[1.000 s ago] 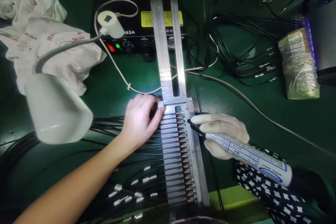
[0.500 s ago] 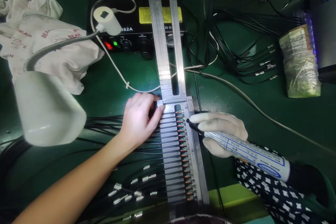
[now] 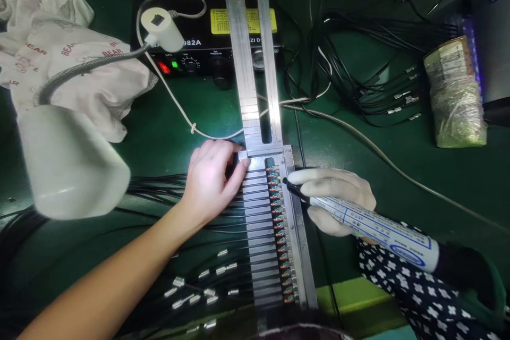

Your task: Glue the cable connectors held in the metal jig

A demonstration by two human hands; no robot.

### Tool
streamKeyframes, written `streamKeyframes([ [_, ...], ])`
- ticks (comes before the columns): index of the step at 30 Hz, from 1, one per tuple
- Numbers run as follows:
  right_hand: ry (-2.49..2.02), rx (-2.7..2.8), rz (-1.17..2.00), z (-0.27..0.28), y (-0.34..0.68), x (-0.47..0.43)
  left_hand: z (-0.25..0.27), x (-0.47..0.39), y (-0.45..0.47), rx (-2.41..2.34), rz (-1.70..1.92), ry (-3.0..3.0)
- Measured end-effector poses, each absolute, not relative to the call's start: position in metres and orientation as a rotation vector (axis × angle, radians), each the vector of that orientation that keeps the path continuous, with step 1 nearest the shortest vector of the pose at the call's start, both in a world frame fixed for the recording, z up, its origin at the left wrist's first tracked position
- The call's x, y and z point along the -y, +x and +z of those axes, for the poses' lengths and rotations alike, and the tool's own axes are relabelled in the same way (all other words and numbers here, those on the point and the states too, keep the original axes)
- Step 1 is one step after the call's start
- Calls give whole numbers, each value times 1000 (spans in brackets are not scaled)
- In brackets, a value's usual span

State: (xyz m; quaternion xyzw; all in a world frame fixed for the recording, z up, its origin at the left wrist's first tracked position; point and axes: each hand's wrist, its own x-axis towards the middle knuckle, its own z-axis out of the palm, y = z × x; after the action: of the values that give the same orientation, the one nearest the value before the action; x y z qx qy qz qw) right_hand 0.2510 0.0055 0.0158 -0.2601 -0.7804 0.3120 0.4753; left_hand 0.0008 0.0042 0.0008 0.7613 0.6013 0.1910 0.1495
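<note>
A long slotted metal fixture (image 3: 261, 220) lies under my hands, with black cables (image 3: 159, 186) running into its slots from the left. Small connector ends with exposed copper (image 3: 274, 189) line up along its right side. My bare left hand (image 3: 215, 175) pinches the fixture's upper left corner between thumb and fingers, at a small metal tab (image 3: 243, 154). In a white glove, my right hand (image 3: 338, 194) is wrapped round a dispensing syringe (image 3: 370, 228) with a blue-printed label. The syringe's black tip points at the connector row near the top; whether it touches one I cannot tell.
Behind the fixture stands a black dispenser controller (image 3: 215, 58) with lit red and green switches. A white lamp (image 3: 75, 164) and a printed cloth (image 3: 75, 58) are at left. More cables with metal ends (image 3: 394, 98) and a plastic-wrapped roll (image 3: 456, 95) lie at right.
</note>
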Motion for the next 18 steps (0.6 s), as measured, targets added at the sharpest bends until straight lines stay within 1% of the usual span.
streamKeyframes([
  [13,-624,1856,758,13,255,-1,0,-4,1,-1726,562,2187],
  [18,-662,1971,706,18,255,3,0,-5,0,-1716,572,2198],
])
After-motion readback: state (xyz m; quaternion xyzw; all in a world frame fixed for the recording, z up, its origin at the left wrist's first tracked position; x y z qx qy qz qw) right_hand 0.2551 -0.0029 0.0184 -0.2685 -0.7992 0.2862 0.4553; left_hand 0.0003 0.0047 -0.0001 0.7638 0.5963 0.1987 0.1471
